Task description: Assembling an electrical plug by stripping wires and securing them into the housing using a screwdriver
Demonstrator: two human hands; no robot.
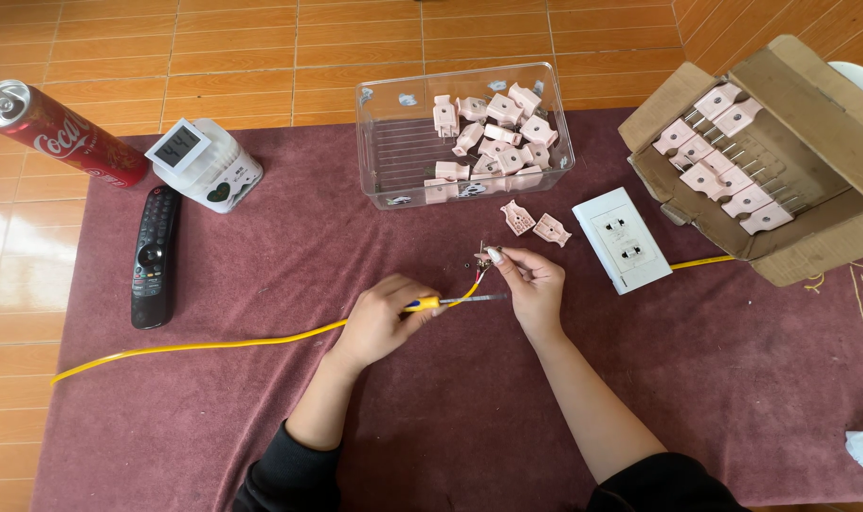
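My left hand (379, 318) grips the screwdriver (445, 302) tight, tip at the wire end (481, 270), which my right hand (531, 284) pinches w/ thumb & forefinger to steady it.

home floor, tiles (232, 38), remote control (154, 256)

Bright, even daylight; soft short shadows beneath the hands. Glare on the floor tiles (5, 228) at left. Sharp focus throughout; slight wide-angle bending toward the edges.
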